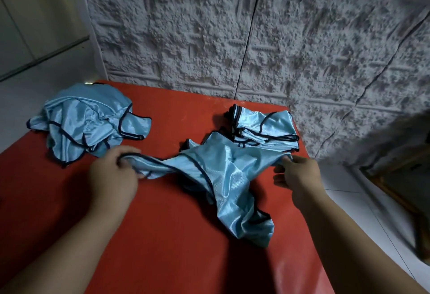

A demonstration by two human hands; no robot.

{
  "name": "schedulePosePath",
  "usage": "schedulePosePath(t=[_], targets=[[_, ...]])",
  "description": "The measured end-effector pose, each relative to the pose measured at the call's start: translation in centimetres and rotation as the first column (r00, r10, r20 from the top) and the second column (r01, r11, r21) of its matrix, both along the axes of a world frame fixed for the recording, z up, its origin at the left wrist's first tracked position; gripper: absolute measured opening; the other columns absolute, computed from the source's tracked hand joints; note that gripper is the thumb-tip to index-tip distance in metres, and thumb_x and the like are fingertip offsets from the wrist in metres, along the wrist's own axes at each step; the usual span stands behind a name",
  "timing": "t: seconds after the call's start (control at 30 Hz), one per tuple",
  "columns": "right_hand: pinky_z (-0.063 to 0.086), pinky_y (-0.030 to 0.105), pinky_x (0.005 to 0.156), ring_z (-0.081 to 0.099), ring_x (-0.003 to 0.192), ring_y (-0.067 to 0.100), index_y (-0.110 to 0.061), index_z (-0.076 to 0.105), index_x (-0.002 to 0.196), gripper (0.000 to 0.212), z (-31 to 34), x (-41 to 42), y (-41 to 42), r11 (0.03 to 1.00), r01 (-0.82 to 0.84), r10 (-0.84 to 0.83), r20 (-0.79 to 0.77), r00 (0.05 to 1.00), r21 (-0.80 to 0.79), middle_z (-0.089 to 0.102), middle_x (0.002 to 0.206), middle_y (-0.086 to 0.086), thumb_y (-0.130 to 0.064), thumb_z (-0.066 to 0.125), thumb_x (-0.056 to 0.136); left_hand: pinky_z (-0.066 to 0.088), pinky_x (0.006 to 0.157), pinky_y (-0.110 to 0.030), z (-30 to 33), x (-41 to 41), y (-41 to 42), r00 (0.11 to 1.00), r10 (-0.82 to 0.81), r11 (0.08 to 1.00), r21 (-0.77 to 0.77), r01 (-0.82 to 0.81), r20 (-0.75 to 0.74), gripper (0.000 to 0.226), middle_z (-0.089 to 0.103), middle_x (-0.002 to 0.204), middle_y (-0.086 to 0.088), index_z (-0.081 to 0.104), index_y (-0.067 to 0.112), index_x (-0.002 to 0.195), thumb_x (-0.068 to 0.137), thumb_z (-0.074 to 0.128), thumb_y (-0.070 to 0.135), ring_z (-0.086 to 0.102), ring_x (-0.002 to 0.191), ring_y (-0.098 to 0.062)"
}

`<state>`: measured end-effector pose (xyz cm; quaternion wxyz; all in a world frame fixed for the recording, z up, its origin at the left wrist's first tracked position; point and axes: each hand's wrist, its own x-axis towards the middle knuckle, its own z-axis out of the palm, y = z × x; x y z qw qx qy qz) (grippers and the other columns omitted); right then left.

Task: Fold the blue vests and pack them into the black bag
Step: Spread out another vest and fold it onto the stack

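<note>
A shiny light-blue vest with dark trim lies crumpled across the middle of the red table. My left hand grips one strap end of it on the left. My right hand pinches its other edge on the right. A heap of unfolded blue vests sits at the table's far left. A stack of folded blue vests rests at the far right, partly under the held vest. No black bag is in view.
A rough white textured wall rises directly behind the table. White tiled floor lies to the right, where a brown wooden frame stands. The table's right edge runs close to my right forearm.
</note>
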<state>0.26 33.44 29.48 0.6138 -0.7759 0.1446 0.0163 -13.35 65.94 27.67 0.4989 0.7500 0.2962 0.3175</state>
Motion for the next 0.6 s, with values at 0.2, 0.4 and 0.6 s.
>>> schedulePosePath(t=[0.2, 0.4, 0.6], targets=[[0.060, 0.038, 0.056, 0.062, 0.050, 0.026, -0.005, 0.066, 0.087, 0.029, 0.6, 1.0, -1.0, 0.979, 0.172, -0.179, 0.053, 0.983, 0.111, 0.063, 0.068, 0.014, -0.021, 0.050, 0.104, 0.059, 0.061, -0.028, 0.9, -0.6, 2.3, 0.979, 0.178, 0.934, -0.330, -0.138, 0.095, 0.045, 0.070, 0.087, -0.015, 0.067, 0.021, 0.083, 0.081, 0.037, -0.012, 0.072, 0.074, -0.026], [0.048, 0.031, 0.066, 0.068, 0.081, 0.031, -0.013, 0.060, 0.093, 0.027, 1.4, 1.2, -1.2, 0.646, -0.328, 0.341, -0.125, 0.932, -0.689, 0.072, 0.091, 0.011, -0.032, 0.071, 0.077, 0.054, 0.098, -0.049, 1.0, -0.7, 2.4, 0.985, -0.140, 0.918, -0.386, 0.090, -0.104, 0.044, 0.075, 0.084, -0.008, 0.078, 0.019, 0.069, 0.075, 0.047, -0.012, 0.069, 0.098, -0.034], [0.047, 0.021, 0.037, 0.069, 0.055, 0.021, -0.006, 0.067, 0.076, 0.046, 3.4, -4.7, 2.8, 0.103, -0.843, 0.411, -0.749, 0.519, -0.528, 0.065, 0.049, 0.000, -0.050, 0.079, 0.080, 0.052, 0.089, -0.033, 2.2, -1.1, 1.1, 0.925, -0.305, 0.928, -0.289, 0.236, -0.224, 0.011, 0.076, 0.096, 0.003, 0.079, 0.020, 0.084, 0.074, 0.081, 0.015, 0.069, 0.098, -0.015]])
